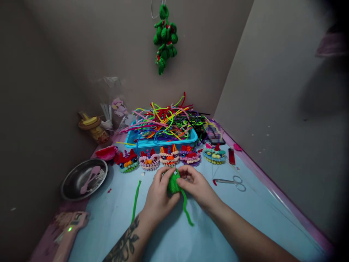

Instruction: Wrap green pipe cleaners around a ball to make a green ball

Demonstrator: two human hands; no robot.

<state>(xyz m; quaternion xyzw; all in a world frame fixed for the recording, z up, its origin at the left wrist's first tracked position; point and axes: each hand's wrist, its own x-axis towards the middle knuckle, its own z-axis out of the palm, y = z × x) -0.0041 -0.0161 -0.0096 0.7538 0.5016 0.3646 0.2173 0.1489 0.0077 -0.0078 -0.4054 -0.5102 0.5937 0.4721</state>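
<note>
Both hands meet over the middle of the blue table cover, around a small green pipe-cleaner piece (173,185). My left hand (160,193) wraps its left side, fingers curled over the top and thumb below. On the other side my right hand (195,183) pinches its upper right edge with thumb and fingers. A loose green tail (187,211) hangs from the piece down onto the cover. Left of my left hand lies a separate green pipe cleaner (135,202). Part of the piece is hidden behind my fingers.
Behind my hands stand several colourful pipe-cleaner animal heads (169,155) in a row. A blue basket (162,145) heaped with pipe cleaners is beyond them. Scissors (231,182) lie at right. At left are a metal bowl (67,187) and a pink glue gun (72,227).
</note>
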